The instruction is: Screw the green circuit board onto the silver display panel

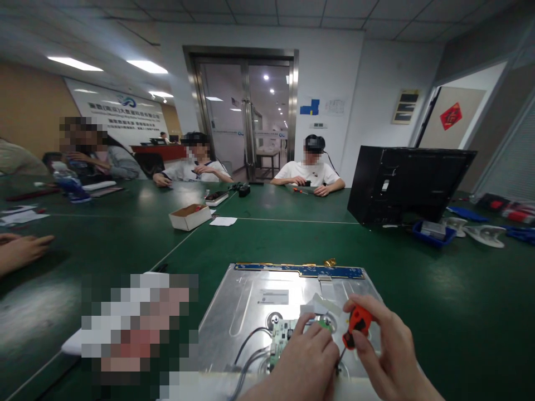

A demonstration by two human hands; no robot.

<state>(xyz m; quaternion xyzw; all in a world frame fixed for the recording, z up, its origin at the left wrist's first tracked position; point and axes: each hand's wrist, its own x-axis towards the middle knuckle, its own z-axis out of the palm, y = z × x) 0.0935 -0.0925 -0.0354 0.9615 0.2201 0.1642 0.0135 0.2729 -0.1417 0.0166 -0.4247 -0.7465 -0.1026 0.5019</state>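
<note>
A bare silver metal panel point(238, 312) lies flat in front of me, with a narrow blue circuit strip point(288, 270) along its far edge. My left hand point(311, 348) rests with bent fingers over a green circuit board point(284, 331) on the panel, steadying it; its fingertips are partly hidden. Pinched between the fingers of my right hand point(390, 345) is an orange and black screwdriver point(360, 320). Its shaft points down to the panel beside my left hand. Dark cables point(246, 348) run from the board's left side.
A black monitor point(409, 184) stands at the right behind a blue tray point(434, 233). A small open box point(190, 217) sits farther back, beside a paper slip point(223, 221). Two people sit across the green table point(288, 239); another person's hand point(25, 250) is at the left.
</note>
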